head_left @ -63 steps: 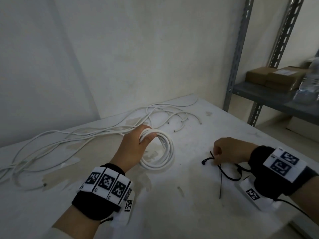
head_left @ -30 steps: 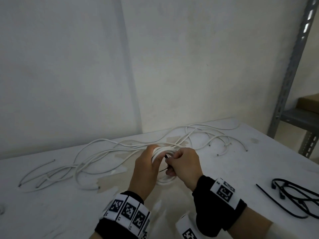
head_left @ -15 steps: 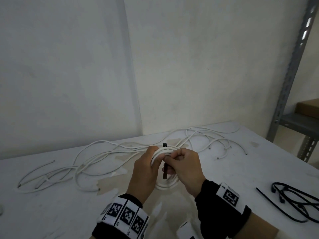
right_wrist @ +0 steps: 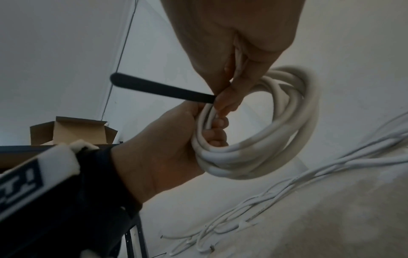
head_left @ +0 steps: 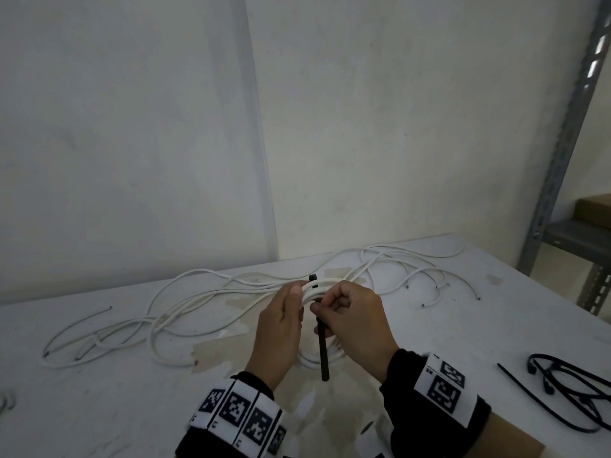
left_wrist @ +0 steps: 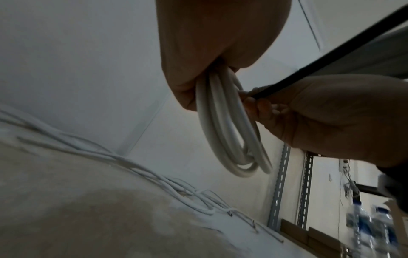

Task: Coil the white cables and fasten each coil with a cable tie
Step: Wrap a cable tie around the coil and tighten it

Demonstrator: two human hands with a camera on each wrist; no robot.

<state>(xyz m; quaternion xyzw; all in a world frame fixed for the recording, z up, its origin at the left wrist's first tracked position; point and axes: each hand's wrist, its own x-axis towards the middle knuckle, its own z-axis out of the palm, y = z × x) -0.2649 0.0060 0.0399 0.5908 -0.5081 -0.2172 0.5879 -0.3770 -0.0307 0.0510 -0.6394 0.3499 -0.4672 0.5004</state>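
Observation:
My left hand (head_left: 291, 304) grips a small coil of white cable (head_left: 315, 360) held upright just above the table; its fingers curl through the loop (right_wrist: 276, 139). My right hand (head_left: 330, 307) pinches a black cable tie (head_left: 322, 352) against the coil. The tie's head (head_left: 312, 278) sticks up over the top of the coil and its tail hangs down in front. In the left wrist view the coil (left_wrist: 225, 131) hangs from my left hand (left_wrist: 198, 83) with the tie (left_wrist: 331, 57) slanting away from it. The tie's free end (right_wrist: 137, 83) shows in the right wrist view.
Several loose white cables (head_left: 198, 302) sprawl across the white table (head_left: 99, 408) behind my hands. Spare black cable ties (head_left: 568, 388) lie at the right edge. A grey metal shelf upright (head_left: 562, 153) and a cardboard box (head_left: 595, 209) stand at the right.
My right hand came over from the tie pile at the right with one tie and set it against the coil. The tie's tail now hangs lower in front of the coil.

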